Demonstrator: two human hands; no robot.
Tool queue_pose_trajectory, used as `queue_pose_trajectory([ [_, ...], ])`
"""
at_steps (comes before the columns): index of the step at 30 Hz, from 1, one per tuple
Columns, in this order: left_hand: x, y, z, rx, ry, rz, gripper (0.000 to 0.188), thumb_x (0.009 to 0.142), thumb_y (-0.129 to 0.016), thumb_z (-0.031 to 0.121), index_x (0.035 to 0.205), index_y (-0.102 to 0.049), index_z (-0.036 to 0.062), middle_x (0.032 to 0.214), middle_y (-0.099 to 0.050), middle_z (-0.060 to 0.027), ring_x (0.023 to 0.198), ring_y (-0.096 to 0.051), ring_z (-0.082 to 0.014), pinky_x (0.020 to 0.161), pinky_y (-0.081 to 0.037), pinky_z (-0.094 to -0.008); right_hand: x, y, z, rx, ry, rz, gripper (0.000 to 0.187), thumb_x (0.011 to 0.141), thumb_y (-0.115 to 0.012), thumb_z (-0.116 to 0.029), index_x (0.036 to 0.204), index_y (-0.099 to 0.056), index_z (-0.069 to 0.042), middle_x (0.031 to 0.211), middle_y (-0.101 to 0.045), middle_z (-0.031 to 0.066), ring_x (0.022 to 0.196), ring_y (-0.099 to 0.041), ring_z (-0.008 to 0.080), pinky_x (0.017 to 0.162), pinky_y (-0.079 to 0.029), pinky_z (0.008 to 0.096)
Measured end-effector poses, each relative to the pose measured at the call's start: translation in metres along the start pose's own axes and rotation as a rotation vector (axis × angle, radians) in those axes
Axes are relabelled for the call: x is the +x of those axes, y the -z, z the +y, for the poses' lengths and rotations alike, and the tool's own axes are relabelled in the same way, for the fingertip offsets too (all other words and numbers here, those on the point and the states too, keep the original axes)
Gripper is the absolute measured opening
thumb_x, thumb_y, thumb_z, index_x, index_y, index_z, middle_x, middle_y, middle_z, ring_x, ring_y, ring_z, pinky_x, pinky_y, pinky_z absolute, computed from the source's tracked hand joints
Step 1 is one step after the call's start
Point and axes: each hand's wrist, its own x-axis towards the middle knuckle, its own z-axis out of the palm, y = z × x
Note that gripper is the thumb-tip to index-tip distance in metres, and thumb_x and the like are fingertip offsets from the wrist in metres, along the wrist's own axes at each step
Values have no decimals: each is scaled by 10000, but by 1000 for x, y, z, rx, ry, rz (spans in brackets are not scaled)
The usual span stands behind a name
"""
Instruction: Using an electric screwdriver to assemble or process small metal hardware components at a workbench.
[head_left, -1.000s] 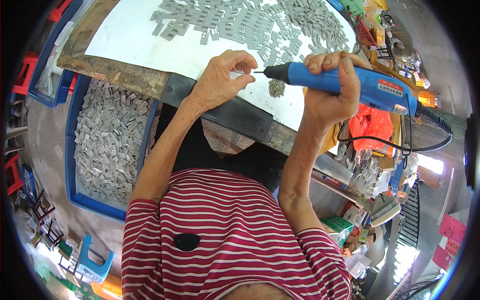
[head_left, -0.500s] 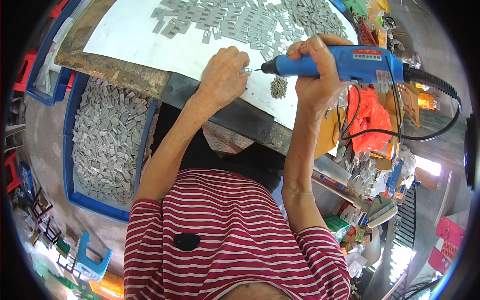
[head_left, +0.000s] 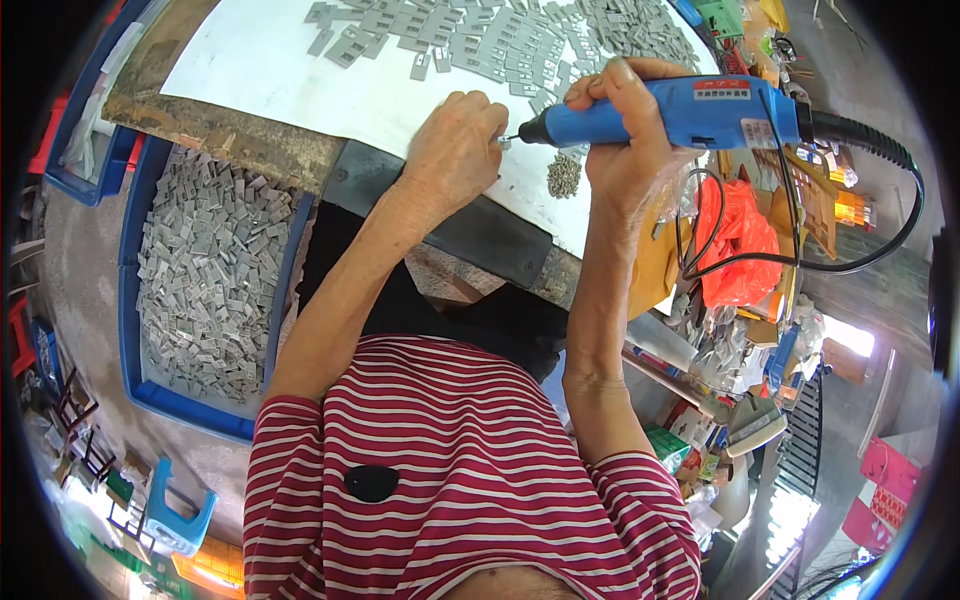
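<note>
My right hand [head_left: 635, 130] is wrapped round a blue electric screwdriver [head_left: 690, 112], held level with its bit pointing left. Pinched in the fingers of my left hand [head_left: 455, 145] is a small grey metal piece [head_left: 505, 143], mostly hidden by the fingers. The screwdriver's bit reaches this piece; whether it sits in a screw is too small to tell. Beneath the screwdriver's nose a little heap of screws [head_left: 563, 176] lies on the white sheet [head_left: 290, 90]. Beyond my hands, many flat grey metal pieces [head_left: 490, 45] are spread in rows and piles.
A blue bin [head_left: 130, 330] full of similar grey pieces stands left of my legs. The screwdriver's black cable [head_left: 890, 255] loops down on the right, past a red plastic bag [head_left: 740, 245]. A black pad [head_left: 490, 235] covers the table's near edge. A blue stool [head_left: 178, 510] stands lower left.
The screwdriver has moved slightly left and its bit has come up to the piece in my left hand. My left hand keeps its pinch, turned slightly.
</note>
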Motion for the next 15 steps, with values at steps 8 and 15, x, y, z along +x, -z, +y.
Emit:
queue_pose_trajectory([
  [8,0,0,-1,-5,7,5,118,662,-593,-16,773,-580,20,792,-542,-106,829,-524,-277,756,-450,-358,0,-2,3,-19,-13,-7,186,674,-675,-7,790,-539,44,605,-575,109,494,-601,189,479,-501,277],
  [15,0,-1,-1,-7,-2,-1,130,658,-601,-20,780,-579,18,788,-540,-106,826,-526,-277,750,-452,-358,-1,-1,4,-41,-4,-24,197,686,-675,-22,813,-535,35,592,-578,111,503,-608,188,491,-503,274],
])
